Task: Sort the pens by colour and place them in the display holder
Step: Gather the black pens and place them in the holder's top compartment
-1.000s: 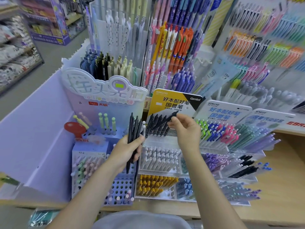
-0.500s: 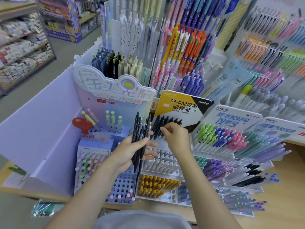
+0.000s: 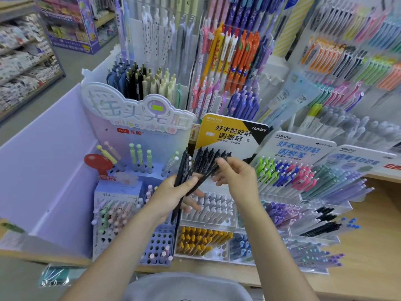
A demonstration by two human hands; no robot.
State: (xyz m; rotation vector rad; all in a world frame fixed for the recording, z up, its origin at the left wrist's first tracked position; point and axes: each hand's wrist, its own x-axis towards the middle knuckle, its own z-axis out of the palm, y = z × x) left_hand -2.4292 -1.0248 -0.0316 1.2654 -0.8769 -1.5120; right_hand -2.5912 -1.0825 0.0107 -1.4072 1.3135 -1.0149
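A stationery shop aisle, with racks of hanging pens behind and a pale wooden worktop [image 3: 373, 235] carrying tiered clear display holders full of pens in colour groups. The left hand [image 3: 171, 194] grips a bundle of black pens [image 3: 182, 170] upright, thumb pressed across them. The right hand [image 3: 236, 179] pinches one black pen [image 3: 206, 177] near its upper end; this pen slants down toward the bundle, its lower part by the left thumb. Just behind the hands a row of black pens [image 3: 208, 157] already stands in the top tier of the display holder [image 3: 217, 192], below a yellow and black sign [image 3: 230, 133]. The step appears to be drawing one pen from the bundle to add to that row. It would go best if the pen slid out along its length, so its neighbours stay put, then went tip first into a free slot beside the other black ones. Shelves of goods line the grey floor at far left.
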